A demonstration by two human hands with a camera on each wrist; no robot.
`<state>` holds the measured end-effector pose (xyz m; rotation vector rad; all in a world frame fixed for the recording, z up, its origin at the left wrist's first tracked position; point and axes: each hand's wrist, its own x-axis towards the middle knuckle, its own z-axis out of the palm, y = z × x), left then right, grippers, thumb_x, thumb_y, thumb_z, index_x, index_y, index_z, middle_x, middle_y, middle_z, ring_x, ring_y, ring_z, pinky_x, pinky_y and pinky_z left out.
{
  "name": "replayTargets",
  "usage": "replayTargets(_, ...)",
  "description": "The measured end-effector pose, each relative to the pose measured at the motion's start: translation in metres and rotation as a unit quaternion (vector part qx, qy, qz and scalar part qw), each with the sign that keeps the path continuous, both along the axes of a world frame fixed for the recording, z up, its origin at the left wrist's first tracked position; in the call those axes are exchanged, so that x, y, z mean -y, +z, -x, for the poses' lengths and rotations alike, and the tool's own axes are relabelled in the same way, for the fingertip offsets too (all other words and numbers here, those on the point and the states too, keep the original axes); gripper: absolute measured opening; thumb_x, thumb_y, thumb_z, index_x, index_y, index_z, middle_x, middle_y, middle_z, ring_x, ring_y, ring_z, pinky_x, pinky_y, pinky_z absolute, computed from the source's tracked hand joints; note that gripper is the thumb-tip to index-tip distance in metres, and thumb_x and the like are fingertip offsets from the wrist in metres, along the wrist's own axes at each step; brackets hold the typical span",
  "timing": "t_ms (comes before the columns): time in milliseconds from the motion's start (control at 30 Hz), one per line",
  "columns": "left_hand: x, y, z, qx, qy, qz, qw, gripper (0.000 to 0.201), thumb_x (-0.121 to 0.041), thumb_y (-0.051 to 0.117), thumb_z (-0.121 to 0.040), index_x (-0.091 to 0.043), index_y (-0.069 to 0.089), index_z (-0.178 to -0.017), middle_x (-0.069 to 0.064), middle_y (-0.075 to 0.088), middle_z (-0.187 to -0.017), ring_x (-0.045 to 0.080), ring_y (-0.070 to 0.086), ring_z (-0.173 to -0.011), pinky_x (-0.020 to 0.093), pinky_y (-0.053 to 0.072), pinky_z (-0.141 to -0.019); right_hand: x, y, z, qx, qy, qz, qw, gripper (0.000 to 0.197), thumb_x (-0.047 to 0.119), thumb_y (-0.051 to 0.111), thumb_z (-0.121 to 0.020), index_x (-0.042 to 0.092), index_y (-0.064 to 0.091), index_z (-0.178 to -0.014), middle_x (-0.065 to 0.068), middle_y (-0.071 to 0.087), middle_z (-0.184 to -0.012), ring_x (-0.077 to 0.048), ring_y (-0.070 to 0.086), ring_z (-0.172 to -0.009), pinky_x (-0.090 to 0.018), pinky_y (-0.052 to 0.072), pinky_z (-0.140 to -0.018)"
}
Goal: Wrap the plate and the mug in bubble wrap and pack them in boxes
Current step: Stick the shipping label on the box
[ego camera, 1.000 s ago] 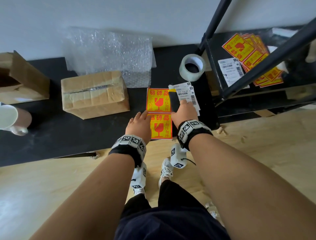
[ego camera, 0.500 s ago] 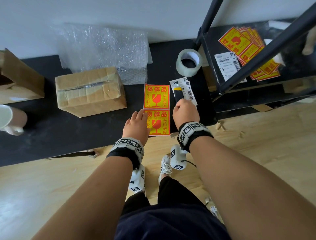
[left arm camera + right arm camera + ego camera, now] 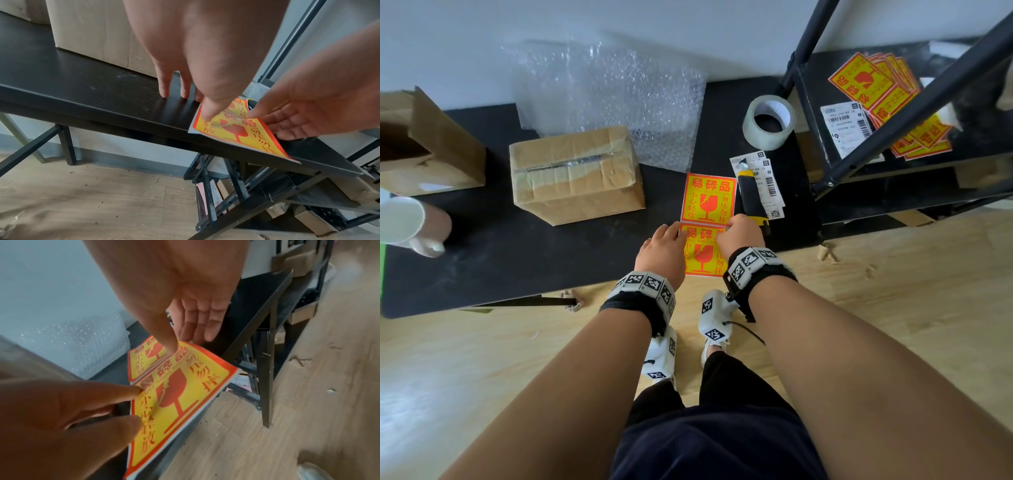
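Observation:
A sheet of two yellow-and-red fragile stickers lies at the black table's front edge and overhangs it. My left hand rests on the sheet's left side, thumb pressing the sticker sheet and straight fingers touching the table. My right hand pinches the right edge of the sticker sheet, thumb on top and fingers beneath. A taped cardboard box stands left of the stickers. A white mug lies at the far left beside an open box. Bubble wrap leans on the wall. No plate shows.
A yellow-black utility knife lies on shipping labels just right of the stickers. A roll of clear tape sits behind them. A black metal rack at right holds more stickers and labels. Wood floor lies below.
My right hand has left the utility knife lying on the labels and come back to pinch the sticker sheet's right edge. The left hand has stayed on the sheet.

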<state>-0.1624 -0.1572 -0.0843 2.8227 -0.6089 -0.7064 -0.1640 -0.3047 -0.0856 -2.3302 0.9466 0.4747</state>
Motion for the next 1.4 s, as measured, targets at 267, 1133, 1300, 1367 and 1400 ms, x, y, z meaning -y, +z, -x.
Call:
replayTargets(267,0.004,0.002,-0.004,-0.012,0.020,0.006,1.000,0.052,-0.010,0.045,-0.095,-0.021,0.036,-0.145,-0.005,0.025,-0.156,0.018,0.020,-0.143,0.040,0.031,-0.110,0.006,0.004,0.001,0.004,-0.066,-0.015,0.998,0.032,0.010,0.053,-0.094,0.009,0.054,-0.126,-0.013,0.059,-0.124,-0.030,0.060,-0.109,-0.034,0.052,-0.082)
replayTargets(1133,0.036,0.013,-0.055,0.024,0.057,0.023,0.998,0.047,-0.005,0.044,-0.093,-0.011,0.039,-0.140,0.006,0.034,-0.147,0.025,0.033,-0.135,0.043,0.040,-0.105,0.022,0.015,-0.012,0.026,-0.097,-0.104,0.990,0.019,0.014,0.048,-0.096,0.009,0.054,-0.113,-0.004,0.055,-0.087,-0.014,0.046,-0.059,-0.027,0.028,-0.046)
replayTargets(1300,0.050,0.006,-0.094,0.023,0.029,-0.005,0.999,0.057,-0.008,0.034,-0.097,-0.006,0.017,-0.151,0.008,0.017,-0.158,0.024,0.013,-0.146,0.043,0.021,-0.118,0.026,0.012,-0.019,0.016,-0.040,-0.057,0.997,0.006,0.014,0.046,-0.097,0.011,0.048,-0.092,-0.002,0.045,-0.075,-0.022,0.048,-0.073,-0.027,0.024,-0.047)
replayTargets(1367,0.052,0.002,-0.107,-0.013,0.014,-0.041,0.999,0.062,-0.007,0.036,-0.096,-0.007,0.010,-0.153,0.008,0.007,-0.161,0.024,0.005,-0.148,0.045,0.015,-0.119,0.028,0.011,-0.021,0.015,-0.036,-0.059,0.998,0.005,0.012,0.045,-0.096,0.012,0.049,-0.096,-0.003,0.048,-0.082,-0.020,0.047,-0.071,-0.027,0.027,-0.049)
replayTargets(1400,0.052,0.000,-0.112,-0.032,0.011,-0.055,0.998,0.064,-0.009,0.037,-0.097,-0.009,0.007,-0.154,0.006,0.002,-0.162,0.024,0.001,-0.149,0.046,0.012,-0.119,0.028,0.010,-0.022,0.014,-0.035,-0.058,0.998,0.007,0.011,0.044,-0.095,0.011,0.050,-0.098,-0.003,0.048,-0.083,-0.020,0.048,-0.071,-0.027,0.030,-0.052)
